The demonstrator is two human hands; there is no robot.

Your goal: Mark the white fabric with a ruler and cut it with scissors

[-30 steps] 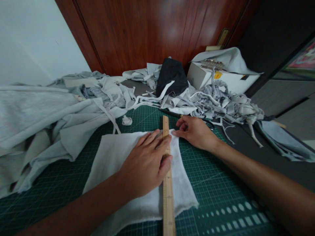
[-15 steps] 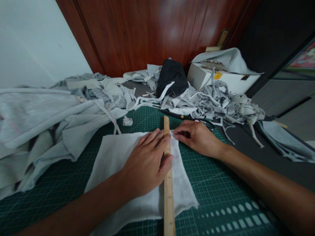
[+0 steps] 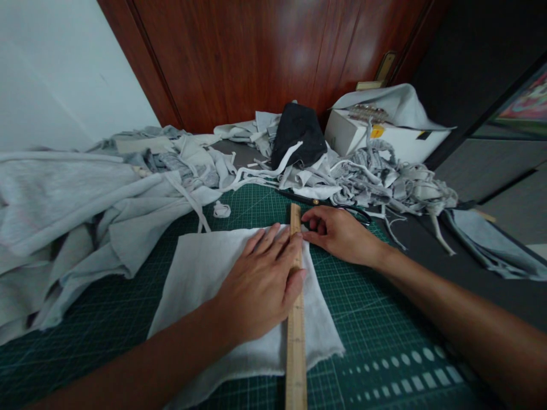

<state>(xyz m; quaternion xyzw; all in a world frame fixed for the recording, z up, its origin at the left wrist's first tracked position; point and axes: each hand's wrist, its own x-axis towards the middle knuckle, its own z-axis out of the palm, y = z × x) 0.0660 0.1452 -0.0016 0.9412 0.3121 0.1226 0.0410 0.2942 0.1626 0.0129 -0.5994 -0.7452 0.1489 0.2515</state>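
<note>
A white piece of cloth (image 3: 200, 267) lies flat on a green cutting mat (image 3: 363, 307). Across its right part runs a wooden ruler (image 3: 296, 341), pointing away from me. My left hand (image 3: 260, 285) rests palm down, its fingers stretched over the cloth and onto the ruler. At the ruler's far end, my right hand (image 3: 337, 233) has its fingers bent together by the cloth's far right corner. Whatever lies between those fingertips, if anything, is hidden.
Grey fabric (image 3: 98, 210) is heaped along the left. Behind the mat lie a black cloth (image 3: 298, 134), tangled strips (image 3: 380, 176) and a white box (image 3: 354, 134). Dark-handled scissors (image 3: 356, 213) sit just beyond my right hand. A small white scrap (image 3: 221, 209) rests near the cloth.
The ruler's far end has shifted slightly right, closer to the cloth's right edge. My left hand moved right with it, and my right hand's fingers have shifted slightly up beside it.
</note>
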